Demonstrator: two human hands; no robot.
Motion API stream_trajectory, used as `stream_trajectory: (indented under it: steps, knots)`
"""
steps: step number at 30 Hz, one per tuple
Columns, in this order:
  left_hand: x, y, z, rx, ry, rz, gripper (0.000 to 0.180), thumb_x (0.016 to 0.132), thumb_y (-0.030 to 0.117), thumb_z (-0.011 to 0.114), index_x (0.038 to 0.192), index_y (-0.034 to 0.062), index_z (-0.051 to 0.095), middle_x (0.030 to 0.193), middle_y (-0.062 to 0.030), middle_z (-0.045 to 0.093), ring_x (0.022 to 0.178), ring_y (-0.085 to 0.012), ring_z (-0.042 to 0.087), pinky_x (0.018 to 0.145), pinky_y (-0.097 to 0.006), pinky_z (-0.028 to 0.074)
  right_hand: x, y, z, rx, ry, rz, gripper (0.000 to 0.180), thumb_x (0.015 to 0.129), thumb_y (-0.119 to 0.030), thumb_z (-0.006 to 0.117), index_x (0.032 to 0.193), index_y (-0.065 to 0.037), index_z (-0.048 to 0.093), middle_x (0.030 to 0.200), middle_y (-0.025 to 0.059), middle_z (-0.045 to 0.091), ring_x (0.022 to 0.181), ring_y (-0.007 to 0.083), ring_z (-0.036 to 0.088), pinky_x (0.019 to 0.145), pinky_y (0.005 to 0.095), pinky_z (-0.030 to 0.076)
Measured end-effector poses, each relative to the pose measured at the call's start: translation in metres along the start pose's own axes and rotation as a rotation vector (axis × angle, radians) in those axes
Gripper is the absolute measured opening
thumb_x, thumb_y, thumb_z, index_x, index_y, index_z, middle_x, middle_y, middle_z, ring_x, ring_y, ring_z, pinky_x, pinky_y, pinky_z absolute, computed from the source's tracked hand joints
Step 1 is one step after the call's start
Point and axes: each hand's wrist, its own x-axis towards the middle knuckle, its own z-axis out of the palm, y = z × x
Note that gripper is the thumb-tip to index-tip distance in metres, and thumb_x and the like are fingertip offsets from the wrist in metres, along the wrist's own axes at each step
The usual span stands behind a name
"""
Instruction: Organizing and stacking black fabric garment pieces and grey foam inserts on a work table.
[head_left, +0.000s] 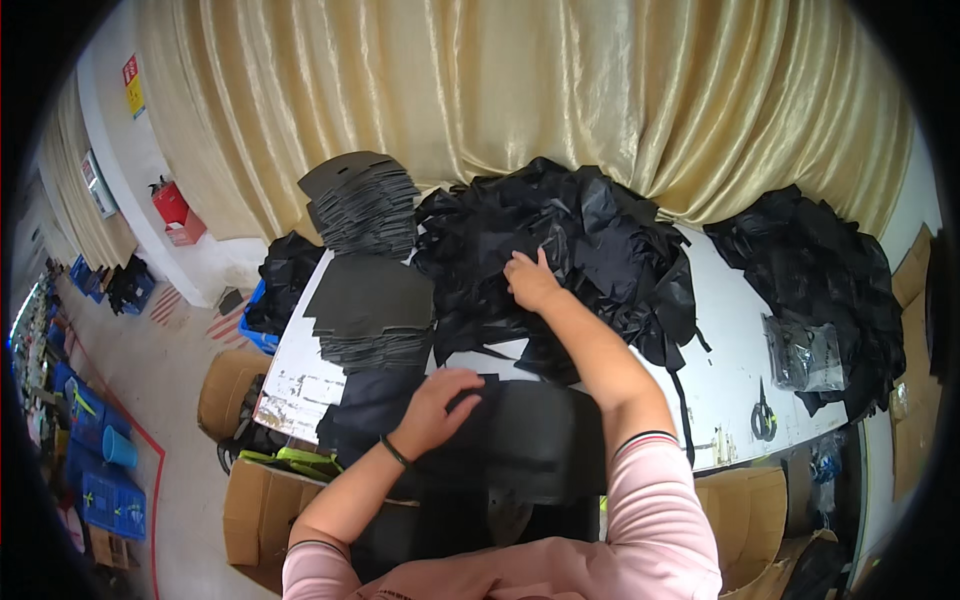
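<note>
Black fabric pieces [612,262] heap crosswise on the white counter [728,375], beyond the left hand [436,412] and directly under the nearer right hand [533,281]; both hands are separated, fingers parted, seemingly gripping nothing.

I hold my right hand [535,284] far forward, digits spread; my left hand [437,410] (the one nearer my body) angles inward, fingers loosely curved, thumb apart.

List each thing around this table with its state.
Black heap: crumpled
Dark fabric: laid out
Left hand: open, over dark fabric
Right hand: open, at the heap
Grey panels: stacked
Scissors: lying down, apparently closed
Clear bag: lying down, seal unclear
Lower-left cardboard box: open
Curtain: hanging in folds
</note>
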Motion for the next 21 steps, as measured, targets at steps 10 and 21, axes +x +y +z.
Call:
stream_trajectory:
  steps: [10,21]
  knots:
    - [0.102,0.006,-0.017,0.056,0.125,0.032,0.054,0.080,0.022,0.074,0.125,0.0022,0.052,0.119,-0.0168,0.059,0.112,-0.0292,0.055,0.096,-0.037,0.043,-0.090,-0.021,-0.180,1.029,-0.010,-0.301,0.014,0.086,0.003,0.060,0.098,-0.002,0.064,0.085,0.0009,0.067,0.085,0.0086,0.060,0.079,0.0268,0.049]
    - [0.110,0.029,-0.023,-0.925,-0.024,-0.593,0.018,0.093,0.024,0.062,0.103,0.0091,0.067,0.093,0.0039,0.069,0.081,-0.0052,0.062,0.072,-0.022,0.047,-0.223,-0.061,-0.213,0.195,0.524,-0.319,0.072,0.065,0.011,0.060,0.131,-0.015,0.052,0.138,0.0136,0.045,0.134,0.0339,0.037,0.111,0.0563,0.025]
